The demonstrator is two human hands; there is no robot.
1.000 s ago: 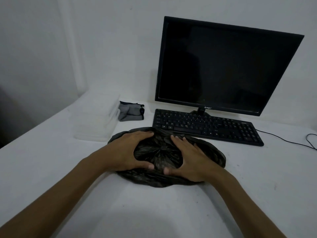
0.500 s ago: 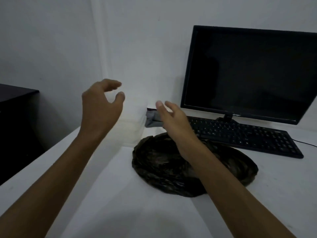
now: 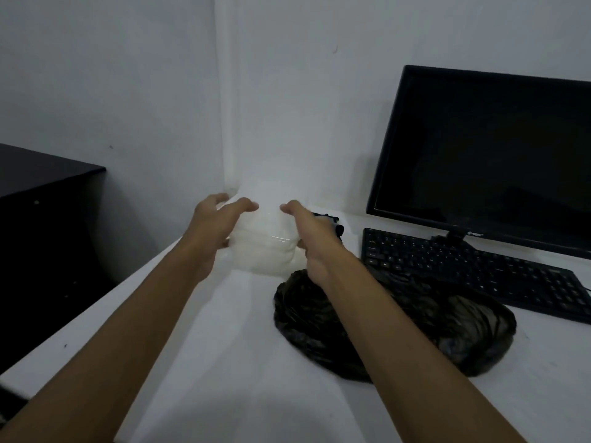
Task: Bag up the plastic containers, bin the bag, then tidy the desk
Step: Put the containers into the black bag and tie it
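Both hands have left the crinkled black bag (image 3: 415, 330), fingers (image 3: 243, 204) now gripping the clear rectangular plastic containers (image 3: 265, 247)

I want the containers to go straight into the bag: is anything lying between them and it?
Nothing visible does. Left hand and right hand flank the clear containers; the black bag lies just nearer on bare desk, though only the right forearm crosses over it.

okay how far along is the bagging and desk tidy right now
Early on. The black bag lies opened on the desk. In hand: left hand and right hand grip the clear containers, which aren't bagged yet. Left: bagging, binning, tidying around the keyboard and grey pouch.
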